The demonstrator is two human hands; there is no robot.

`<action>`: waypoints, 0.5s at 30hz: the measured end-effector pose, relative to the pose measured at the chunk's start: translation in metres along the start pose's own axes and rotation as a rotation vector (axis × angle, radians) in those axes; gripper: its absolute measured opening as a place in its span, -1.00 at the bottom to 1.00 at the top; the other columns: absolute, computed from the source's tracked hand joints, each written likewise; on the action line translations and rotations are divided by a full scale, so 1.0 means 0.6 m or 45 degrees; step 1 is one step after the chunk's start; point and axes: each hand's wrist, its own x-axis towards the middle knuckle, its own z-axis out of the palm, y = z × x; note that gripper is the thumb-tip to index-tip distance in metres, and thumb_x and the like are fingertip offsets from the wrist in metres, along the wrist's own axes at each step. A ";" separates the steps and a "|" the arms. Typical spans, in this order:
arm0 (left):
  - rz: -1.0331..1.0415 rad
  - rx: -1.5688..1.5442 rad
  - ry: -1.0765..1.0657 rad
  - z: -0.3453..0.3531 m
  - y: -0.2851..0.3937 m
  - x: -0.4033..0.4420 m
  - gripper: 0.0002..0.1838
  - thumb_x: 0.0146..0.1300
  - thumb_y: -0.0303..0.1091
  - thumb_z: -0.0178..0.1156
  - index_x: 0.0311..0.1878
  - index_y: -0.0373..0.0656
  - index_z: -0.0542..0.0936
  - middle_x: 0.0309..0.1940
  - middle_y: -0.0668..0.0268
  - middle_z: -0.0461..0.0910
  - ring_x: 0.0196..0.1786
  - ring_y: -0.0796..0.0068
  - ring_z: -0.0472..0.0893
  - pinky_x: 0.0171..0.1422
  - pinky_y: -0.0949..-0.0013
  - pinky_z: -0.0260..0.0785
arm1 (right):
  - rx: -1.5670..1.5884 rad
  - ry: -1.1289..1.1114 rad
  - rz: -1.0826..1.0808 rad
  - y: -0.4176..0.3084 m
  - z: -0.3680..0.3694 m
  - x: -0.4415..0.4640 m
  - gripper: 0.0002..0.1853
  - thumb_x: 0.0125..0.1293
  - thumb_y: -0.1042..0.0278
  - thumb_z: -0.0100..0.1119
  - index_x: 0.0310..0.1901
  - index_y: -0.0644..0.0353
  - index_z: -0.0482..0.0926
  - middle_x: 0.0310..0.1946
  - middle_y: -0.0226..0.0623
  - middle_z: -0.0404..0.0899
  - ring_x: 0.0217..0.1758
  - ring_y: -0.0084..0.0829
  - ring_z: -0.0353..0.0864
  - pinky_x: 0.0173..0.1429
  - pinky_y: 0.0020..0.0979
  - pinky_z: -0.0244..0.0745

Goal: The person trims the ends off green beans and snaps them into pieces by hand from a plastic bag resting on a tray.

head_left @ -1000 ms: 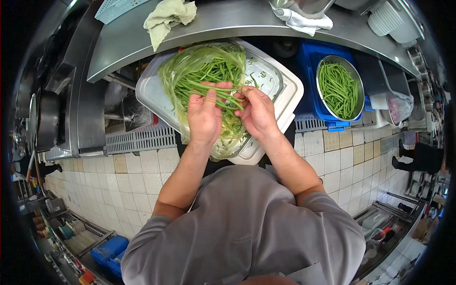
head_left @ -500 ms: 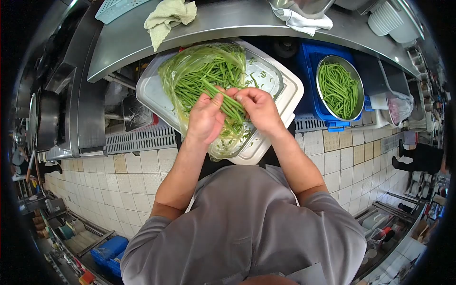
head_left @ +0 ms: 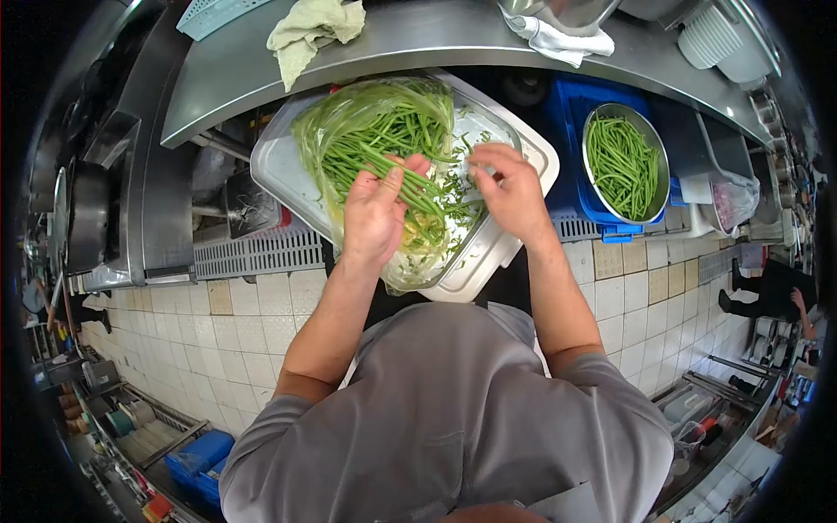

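My left hand [head_left: 377, 209] is closed around a bunch of green beans [head_left: 417, 186], their ends pointing right. To the right of the bunch, my right hand [head_left: 513, 192] is apart from it, fingers bent and thumb separated from them, with nothing visible in its grasp. Beneath and behind the hands, a clear plastic bag [head_left: 307, 131] full of green beans lies open on a pale plastic lid [head_left: 539, 166]. Small green trimmings [head_left: 455, 187] are scattered beside the bag, in a shallow clear tray [head_left: 506, 131].
On the right, a metal bowl [head_left: 664, 179] of green beans rests on a blue crate [head_left: 567, 113]. A steel counter [head_left: 418, 44] runs along the far side, bearing a yellowish cloth [head_left: 309, 35] and a white cloth [head_left: 558, 39]. Another person [head_left: 780, 292] stands at far right.
My right hand has moved right, away from the bunch, and its fingers have parted. My left hand still grips the beans. More trimmings now show between the hands.
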 end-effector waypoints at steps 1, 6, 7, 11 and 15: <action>0.018 0.003 -0.006 0.003 0.003 0.001 -0.84 0.59 -0.39 0.11 0.12 -0.16 0.54 0.17 0.04 0.64 0.32 0.09 0.60 0.48 0.02 0.43 | 0.116 -0.099 0.024 -0.009 -0.001 -0.010 -0.81 0.36 0.51 0.31 -0.02 0.25 0.74 -0.04 -0.27 0.73 -0.01 -0.48 0.67 -0.07 -0.45 0.57; 0.096 0.030 0.000 0.017 0.003 0.001 -0.85 0.59 -0.45 0.09 0.13 -0.22 0.51 0.18 -0.03 0.63 0.31 0.07 0.61 0.43 0.10 0.48 | 0.221 -0.179 0.187 -0.035 0.030 -0.024 -0.86 0.36 0.46 0.34 -0.11 0.32 0.75 -0.24 -0.35 0.73 -0.31 -0.63 0.60 -0.23 -0.55 0.47; 0.115 0.040 -0.012 0.018 0.002 0.003 -0.85 0.59 -0.45 0.09 0.13 -0.22 0.50 0.18 -0.03 0.63 0.31 0.08 0.61 0.44 0.10 0.48 | 0.230 -0.189 0.224 -0.038 0.034 -0.023 -0.86 0.36 0.46 0.34 -0.12 0.32 0.75 -0.26 -0.36 0.72 -0.33 -0.64 0.59 -0.25 -0.55 0.47; 0.183 0.070 -0.038 0.017 -0.001 0.000 -0.84 0.59 -0.47 0.08 0.14 -0.24 0.50 0.19 -0.04 0.63 0.31 0.10 0.62 0.46 0.11 0.45 | 0.307 -0.213 0.280 -0.038 0.054 -0.027 -0.87 0.37 0.47 0.32 -0.14 0.34 0.74 -0.33 -0.39 0.68 -0.39 -0.67 0.56 -0.29 -0.54 0.48; 0.229 0.082 -0.051 0.015 -0.004 -0.001 -0.84 0.59 -0.49 0.08 0.14 -0.25 0.49 0.17 -0.03 0.64 0.30 0.12 0.62 0.48 0.11 0.44 | 0.263 -0.183 0.228 -0.036 0.063 -0.026 -0.86 0.37 0.47 0.30 -0.14 0.35 0.73 -0.35 -0.38 0.68 -0.37 -0.67 0.58 -0.27 -0.50 0.50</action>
